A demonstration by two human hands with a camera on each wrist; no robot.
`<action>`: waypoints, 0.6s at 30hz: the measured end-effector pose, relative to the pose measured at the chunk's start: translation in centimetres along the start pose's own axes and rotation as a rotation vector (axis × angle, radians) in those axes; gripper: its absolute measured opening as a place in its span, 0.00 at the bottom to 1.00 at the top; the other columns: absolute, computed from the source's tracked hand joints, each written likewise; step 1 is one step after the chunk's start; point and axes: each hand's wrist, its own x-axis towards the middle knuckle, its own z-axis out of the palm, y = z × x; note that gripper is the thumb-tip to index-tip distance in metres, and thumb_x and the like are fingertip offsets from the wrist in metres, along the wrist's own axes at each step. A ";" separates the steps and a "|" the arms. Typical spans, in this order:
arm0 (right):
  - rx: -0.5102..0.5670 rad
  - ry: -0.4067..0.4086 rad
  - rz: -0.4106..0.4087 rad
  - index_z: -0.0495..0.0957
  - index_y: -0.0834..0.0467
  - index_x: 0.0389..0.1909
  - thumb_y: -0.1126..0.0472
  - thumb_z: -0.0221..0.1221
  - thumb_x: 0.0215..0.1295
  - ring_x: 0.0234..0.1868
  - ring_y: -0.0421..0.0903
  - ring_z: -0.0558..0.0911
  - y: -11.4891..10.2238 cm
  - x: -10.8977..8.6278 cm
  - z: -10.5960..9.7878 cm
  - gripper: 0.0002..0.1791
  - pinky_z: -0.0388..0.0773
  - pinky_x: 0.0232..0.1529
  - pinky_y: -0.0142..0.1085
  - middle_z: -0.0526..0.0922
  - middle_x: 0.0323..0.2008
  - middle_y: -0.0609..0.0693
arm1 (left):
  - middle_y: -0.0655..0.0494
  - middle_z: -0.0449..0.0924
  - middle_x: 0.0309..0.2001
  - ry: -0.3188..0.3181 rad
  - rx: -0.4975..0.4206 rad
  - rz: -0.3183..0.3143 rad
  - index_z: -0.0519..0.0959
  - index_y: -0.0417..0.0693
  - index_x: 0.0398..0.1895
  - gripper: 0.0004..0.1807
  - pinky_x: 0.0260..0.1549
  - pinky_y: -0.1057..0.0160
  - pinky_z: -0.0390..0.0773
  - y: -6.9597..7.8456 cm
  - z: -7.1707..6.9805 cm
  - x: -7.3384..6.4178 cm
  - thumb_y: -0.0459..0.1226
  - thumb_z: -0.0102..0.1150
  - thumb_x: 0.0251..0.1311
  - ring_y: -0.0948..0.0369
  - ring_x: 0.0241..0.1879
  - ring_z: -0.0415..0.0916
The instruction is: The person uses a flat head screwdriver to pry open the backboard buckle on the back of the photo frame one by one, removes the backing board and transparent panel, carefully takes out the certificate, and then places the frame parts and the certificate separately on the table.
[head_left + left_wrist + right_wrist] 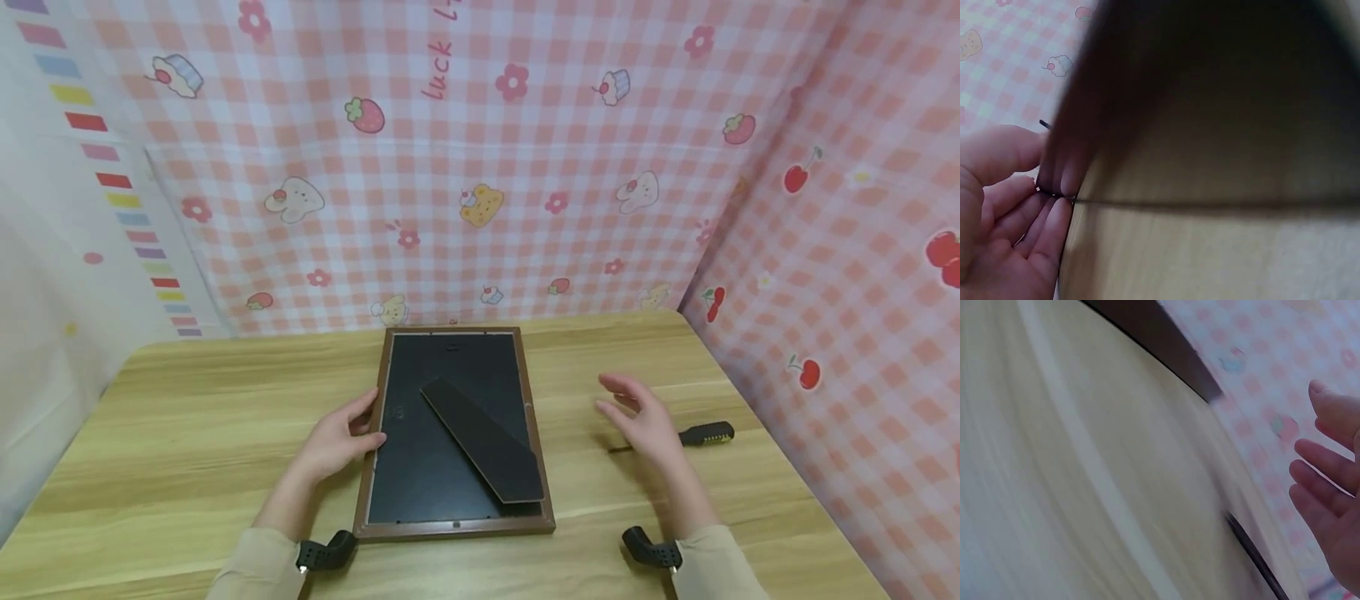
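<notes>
A brown picture frame (456, 527) lies back side up on the table, its black backing board (420, 467) showing. Across that board slants a black easel stand leg (487, 442). My left hand (339, 442) holds the frame's left side, thumb over the rim; in the left wrist view, thumb and fingers (1050, 231) meet at the dark frame edge (1066, 150). To the right of the frame, my right hand (641, 421) is raised with loosely bent fingers and nothing in it. Below it lies a screwdriver (707, 434) with a black handle; its dark shaft (1254, 553) shows in the right wrist view.
The wood-grain table (187, 433) reaches back to a pink checked cloth (450, 250) hung behind it. Another checked cloth (862, 333) hangs along the right side. Each wrist wears a black camera mount (327, 552).
</notes>
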 end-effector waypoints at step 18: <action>-0.206 -0.330 -0.423 0.78 0.63 0.59 0.64 0.66 0.63 0.66 0.62 0.70 -1.8 2.7 7.2 0.23 0.65 0.64 0.58 0.73 0.65 0.62 | 0.32 0.55 0.72 0.015 0.155 -0.009 0.56 0.29 0.73 0.44 0.67 0.42 0.59 1.6 1.0 -3.9 0.46 0.65 0.64 0.39 0.71 0.53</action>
